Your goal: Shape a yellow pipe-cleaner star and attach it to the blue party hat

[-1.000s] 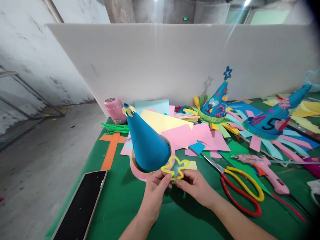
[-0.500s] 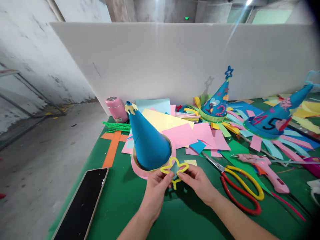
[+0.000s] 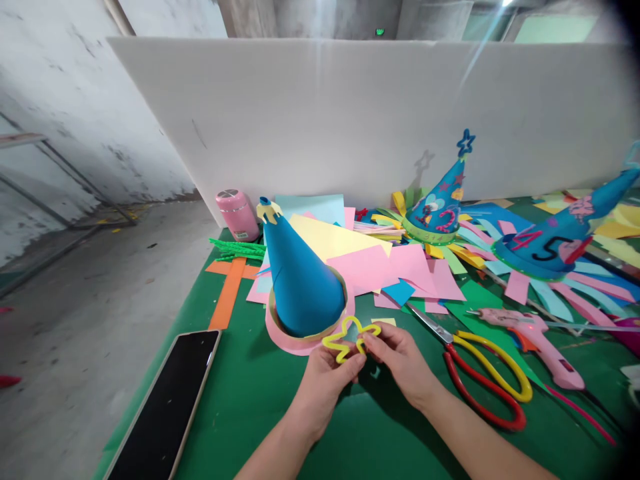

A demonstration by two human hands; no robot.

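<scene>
Between both hands is a yellow pipe cleaner (image 3: 331, 343) bent into a star-like outline. My left hand (image 3: 327, 380) pinches its lower part, with the thumb near the bottom. My right hand (image 3: 397, 357) grips its right side between thumb and fingers. Just behind them stands a blue paper cone hat (image 3: 305, 280) with a pale yellow cut-paper trim (image 3: 270, 212) at its tip and a pink brim (image 3: 285, 341) around its base. The fingertips hide part of the pipe cleaner's lower end.
Red-and-yellow scissors (image 3: 487, 380) and a pink glue gun (image 3: 540, 340) lie at right. A phone (image 3: 170, 400) rests at left. Green pipe cleaners (image 3: 237, 250), a pink canister (image 3: 237, 215), pink paper sheets (image 3: 360, 267) and decorated hats (image 3: 435, 210) sit farther back.
My left thumb has shifted down and right to the bottom of the yellow shape. The star has turned, and its twisted tail no longer shows below. The view has shifted slightly.
</scene>
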